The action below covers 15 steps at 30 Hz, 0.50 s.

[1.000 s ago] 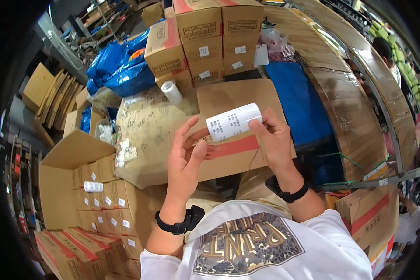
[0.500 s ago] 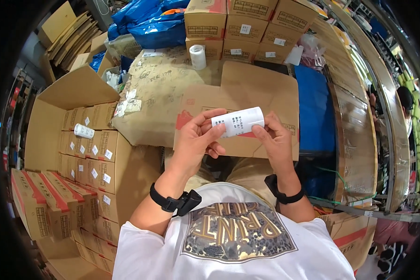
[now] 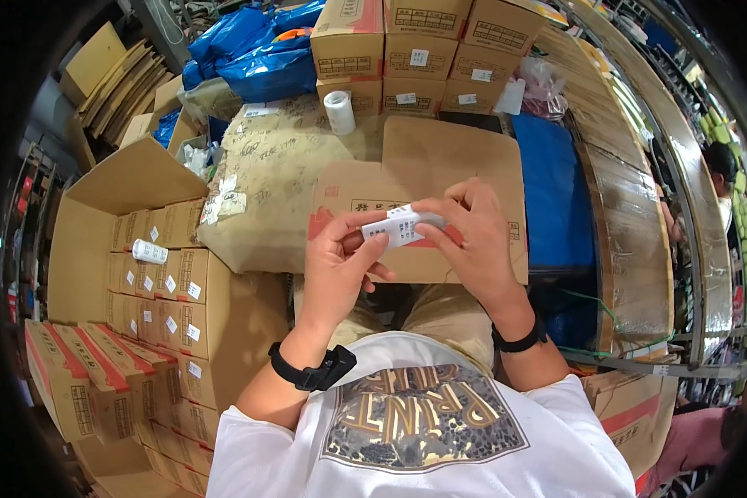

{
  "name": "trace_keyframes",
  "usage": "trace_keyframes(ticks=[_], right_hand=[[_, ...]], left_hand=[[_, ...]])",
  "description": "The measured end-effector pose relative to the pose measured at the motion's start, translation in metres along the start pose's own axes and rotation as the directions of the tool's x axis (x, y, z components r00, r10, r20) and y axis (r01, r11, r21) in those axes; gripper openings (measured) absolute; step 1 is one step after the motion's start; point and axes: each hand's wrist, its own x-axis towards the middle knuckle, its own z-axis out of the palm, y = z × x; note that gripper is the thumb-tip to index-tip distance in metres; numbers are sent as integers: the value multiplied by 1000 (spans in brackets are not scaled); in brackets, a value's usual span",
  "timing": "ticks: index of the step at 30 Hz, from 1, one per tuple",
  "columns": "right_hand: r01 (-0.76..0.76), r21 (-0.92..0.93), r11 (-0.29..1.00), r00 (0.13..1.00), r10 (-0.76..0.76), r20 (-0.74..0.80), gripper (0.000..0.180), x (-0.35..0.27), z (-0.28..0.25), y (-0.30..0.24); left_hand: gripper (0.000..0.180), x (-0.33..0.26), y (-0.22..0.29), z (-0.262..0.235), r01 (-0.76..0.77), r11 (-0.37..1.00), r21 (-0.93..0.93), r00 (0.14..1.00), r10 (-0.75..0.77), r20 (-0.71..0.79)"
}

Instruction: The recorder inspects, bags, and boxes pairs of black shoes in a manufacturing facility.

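Right hand [image 3: 478, 236] farther forward on label roll [image 3: 397, 229] — bare cardboard [image 3: 452, 162] to far edge [image 3: 455, 130].

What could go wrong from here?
1. The label roll is held between the left hand and right hand, above the cardboard; if the fingers loosen, it might drop.
2. The lying roll rests on its side atop small boxes in the open carton; a bump could set it rolling.
3. The standing roll is on end in front of the stacked boxes; a nudge may tip it.
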Motion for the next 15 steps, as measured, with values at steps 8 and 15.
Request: trace_keyframes(ticks=[8,15], right_hand=[[43,-43,998,999,-43,20,18,2,1,-1],[19,68,997,998,-23,54,15,5,1,4]], left_hand=[[28,0,3,0,-1,998,68,1000,1,-1],[25,1,7,0,-29,989,143,999,26,29]])
